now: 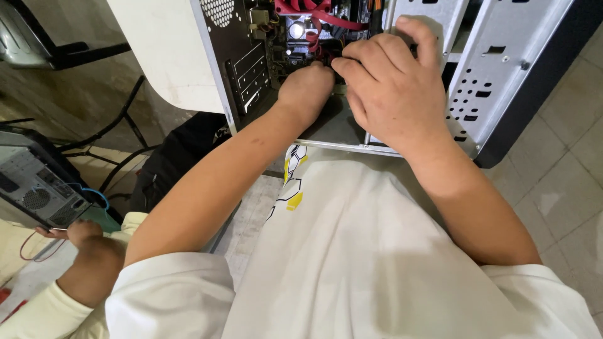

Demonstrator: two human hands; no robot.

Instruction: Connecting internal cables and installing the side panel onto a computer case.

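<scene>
Both of my hands are inside the open computer case [502,69]: my left hand [306,88] is curled shut with its fingertips buried among the red cables [326,22] just beyond it, though I cannot tell what it pinches, and my right hand [389,81] lies touching beside it, fingers bent and pressing down on nothing I can see it grasp. My worry is that a hard tug could slip a connector or scrape a knuckle on the metal edge beneath my wrists.
</scene>
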